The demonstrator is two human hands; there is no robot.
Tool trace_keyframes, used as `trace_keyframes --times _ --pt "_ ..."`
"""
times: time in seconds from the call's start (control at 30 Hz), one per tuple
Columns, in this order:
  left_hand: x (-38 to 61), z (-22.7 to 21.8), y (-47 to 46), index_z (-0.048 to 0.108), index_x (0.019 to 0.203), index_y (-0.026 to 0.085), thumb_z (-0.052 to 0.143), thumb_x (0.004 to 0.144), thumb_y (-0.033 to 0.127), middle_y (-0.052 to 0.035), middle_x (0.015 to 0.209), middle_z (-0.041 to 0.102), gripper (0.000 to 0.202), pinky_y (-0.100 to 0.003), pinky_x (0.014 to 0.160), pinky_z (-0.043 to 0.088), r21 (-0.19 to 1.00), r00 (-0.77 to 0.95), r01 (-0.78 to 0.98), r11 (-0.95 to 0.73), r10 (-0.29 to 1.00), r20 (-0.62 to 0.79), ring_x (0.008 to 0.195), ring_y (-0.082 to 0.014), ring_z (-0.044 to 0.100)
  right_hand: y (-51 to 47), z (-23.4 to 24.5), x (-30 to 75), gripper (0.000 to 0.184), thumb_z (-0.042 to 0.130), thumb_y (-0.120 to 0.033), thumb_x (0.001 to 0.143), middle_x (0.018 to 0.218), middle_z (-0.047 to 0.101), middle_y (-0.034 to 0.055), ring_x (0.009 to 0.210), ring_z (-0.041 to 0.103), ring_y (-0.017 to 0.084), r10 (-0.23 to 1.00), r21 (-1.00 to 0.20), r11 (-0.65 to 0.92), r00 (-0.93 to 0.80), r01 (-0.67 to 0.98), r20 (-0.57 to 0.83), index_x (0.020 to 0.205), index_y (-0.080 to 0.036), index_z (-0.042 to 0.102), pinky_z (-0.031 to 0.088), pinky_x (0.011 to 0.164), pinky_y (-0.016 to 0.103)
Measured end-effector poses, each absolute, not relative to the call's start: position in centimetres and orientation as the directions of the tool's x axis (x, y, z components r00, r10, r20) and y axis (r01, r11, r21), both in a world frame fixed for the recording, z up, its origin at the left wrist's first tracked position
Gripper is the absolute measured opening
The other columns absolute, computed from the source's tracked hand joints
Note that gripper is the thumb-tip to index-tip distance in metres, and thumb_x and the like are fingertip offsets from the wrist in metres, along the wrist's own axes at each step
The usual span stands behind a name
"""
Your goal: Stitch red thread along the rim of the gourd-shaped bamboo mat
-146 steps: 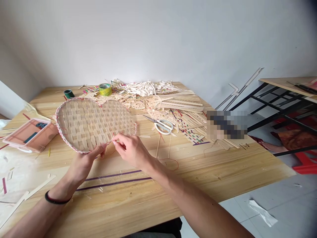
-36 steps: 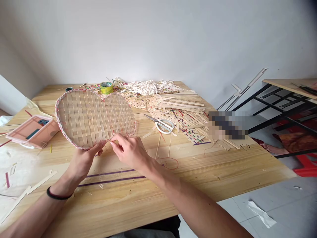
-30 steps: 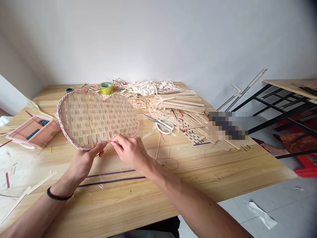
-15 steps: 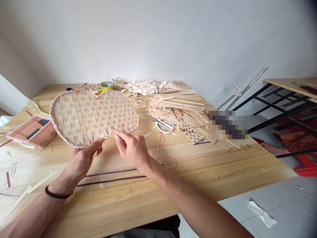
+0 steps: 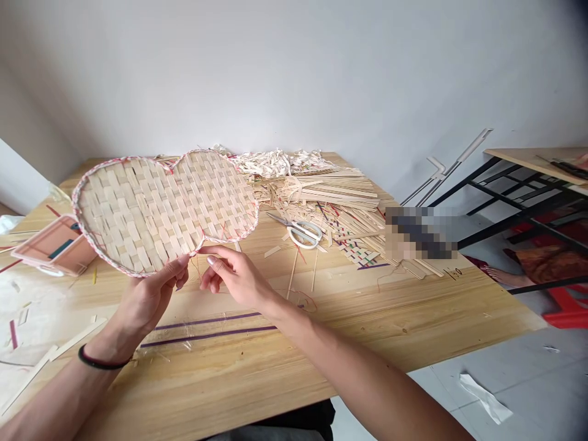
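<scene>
A two-lobed woven bamboo-strip fan (image 5: 160, 208) is held up over the table, its edge wrapped in a red-and-white braided border. My left hand (image 5: 154, 288) pinches the lower border between thumb and fingers. Beside it, my right hand (image 5: 234, 275) has its index finger stretched out to the border at the lower notch, where red thread (image 5: 201, 240) shows. The thumb stands apart from that finger and the others are loosely curled; I see nothing gripped between them. Thin thread hangs below the notch.
White-handled scissors (image 5: 305, 234) lie right of the fan. Behind are bamboo strips (image 5: 340, 193) and pale shavings (image 5: 280, 161). A pink box (image 5: 59, 248) stands at the left. Purple strips (image 5: 206, 335) lie in front. At the right are a black-framed table (image 5: 528, 156) and another person's foot (image 5: 508, 277).
The fan has tilted up and shifted slightly left, now covering the yellow tape roll. My right hand has moved left along the border, its index finger going from bent to stretched out.
</scene>
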State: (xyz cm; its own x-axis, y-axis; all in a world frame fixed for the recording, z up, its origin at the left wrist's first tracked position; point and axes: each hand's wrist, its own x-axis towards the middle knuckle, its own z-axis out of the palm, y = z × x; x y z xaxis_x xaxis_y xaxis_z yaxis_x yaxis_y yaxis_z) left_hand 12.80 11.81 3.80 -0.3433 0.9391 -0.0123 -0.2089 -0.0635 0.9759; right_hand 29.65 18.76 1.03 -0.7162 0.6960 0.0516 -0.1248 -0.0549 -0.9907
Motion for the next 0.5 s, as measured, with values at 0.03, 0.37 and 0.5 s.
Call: trace_keyframes --times 0.03,0.37,0.5 --pt "12.87 3.81 11.79 0.064 0.074 0.019 0.091 0.073 0.034 0.0029 0.067 0.048 0.031 -0.025 0.051 0.039 0.977 -0.339 -0.204 -0.067 0.941 -0.006 0.060 -0.0108 0.041 18.80 1.05 29.60 0.035 0.048 -0.026 0.113 0.068 0.069 -0.0023 0.052 0.054 0.009 0.676 -0.982 -0.132 -0.737 -0.133 0.008 0.143 -0.015 0.063 0.047 0.055 0.019" --pt "12.98 3.81 11.65 0.063 0.077 0.019 0.092 0.075 0.036 0.0034 0.065 0.047 0.033 -0.024 0.050 0.037 0.978 -0.275 -0.198 -0.062 0.961 0.005 0.059 -0.0105 0.041 18.94 1.12 30.15 0.046 0.072 -0.044 0.100 0.047 0.044 -0.0119 0.041 0.035 0.009 0.720 -0.995 -0.029 -0.693 -0.099 0.048 0.139 -0.020 0.072 0.027 0.040 0.020" --pt "13.32 3.96 11.64 0.065 0.079 0.018 0.093 0.075 0.034 0.0035 0.066 0.047 0.032 -0.023 0.050 0.038 0.976 -0.272 -0.210 -0.067 0.962 0.007 0.058 -0.0095 0.040 18.75 1.15 30.15 0.062 0.076 -0.051 0.095 0.050 0.047 -0.0114 0.046 0.039 0.008 0.776 -0.993 0.012 -0.625 -0.119 0.084 0.147 -0.018 0.068 0.032 0.046 0.021"
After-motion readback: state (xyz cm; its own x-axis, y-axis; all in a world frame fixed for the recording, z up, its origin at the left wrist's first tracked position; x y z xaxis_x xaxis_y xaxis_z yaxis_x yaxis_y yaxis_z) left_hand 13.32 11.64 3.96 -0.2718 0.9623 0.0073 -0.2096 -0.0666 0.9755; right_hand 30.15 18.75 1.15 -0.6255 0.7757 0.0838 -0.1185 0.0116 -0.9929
